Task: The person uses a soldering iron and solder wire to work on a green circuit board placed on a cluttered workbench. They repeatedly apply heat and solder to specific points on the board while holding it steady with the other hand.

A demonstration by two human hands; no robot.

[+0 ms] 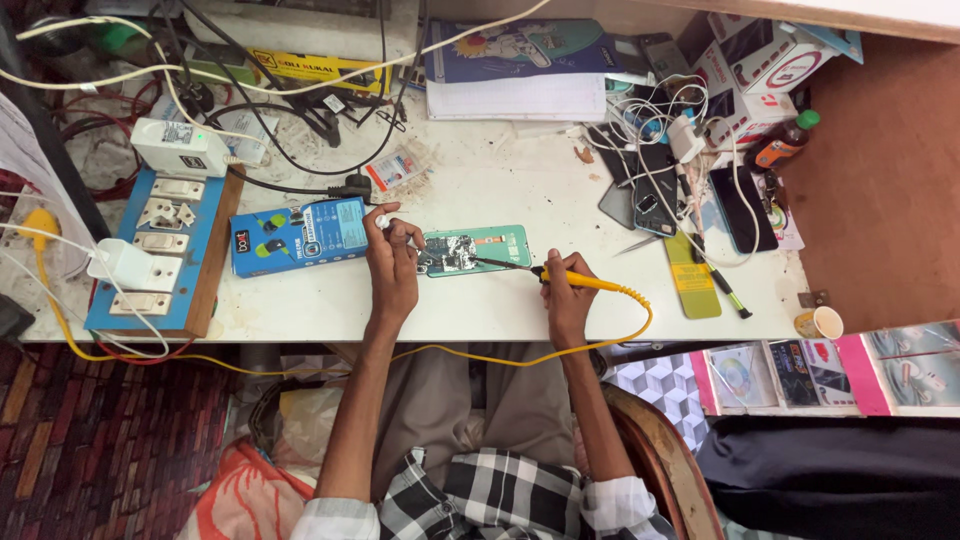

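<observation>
Soldering iron (560,275), tip pointing left

A yellow soldering iron (585,282) with yellow cord, a green opened phone (474,249), a blue box (298,235), black-and-white checked sleeves (500,500).

Opened phone (473,249), teal-green shell, lies flat lengthwise on white bench, innards up w/ silvery shielding at its left end. Soldering iron (560,277), yellow handle, thin dark shaft, angled low w/ tip on phone's middle; yellow cord loops off right, then back under bench edge
</observation>
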